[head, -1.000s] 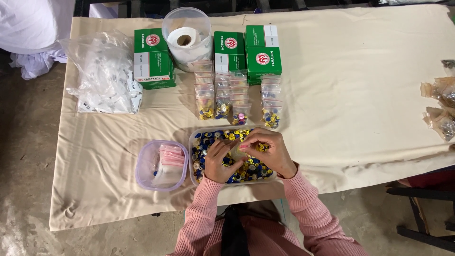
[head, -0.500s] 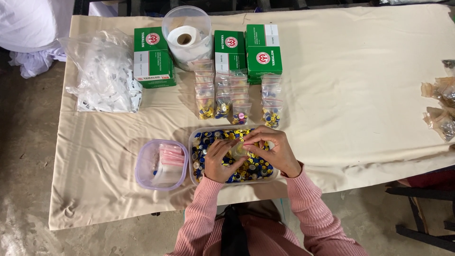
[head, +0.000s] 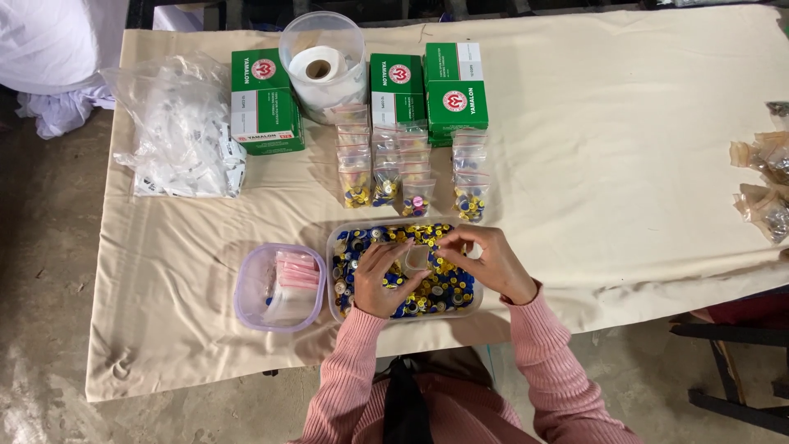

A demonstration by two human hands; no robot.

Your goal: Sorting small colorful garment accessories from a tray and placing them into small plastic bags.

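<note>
Both hands work over a clear tray [head: 345,239] full of small blue and yellow pieces. My left hand [head: 380,278] and my right hand [head: 486,261] together hold a small clear zip bag [head: 417,258] above the pieces, fingers pinching its top edges. Both arms wear pink ribbed sleeves.
A purple-rimmed tub [head: 278,288] with empty zip bags sits left of the tray. Rows of filled small bags [head: 408,168] lie beyond it, then green boxes [head: 265,100], a round tub with a tape roll [head: 322,66] and a pile of clear bags [head: 182,136]. More bags [head: 766,185] lie far right.
My hands have shifted slightly over the tray, and the small clear bag between them is now held more upright and plainly visible.
</note>
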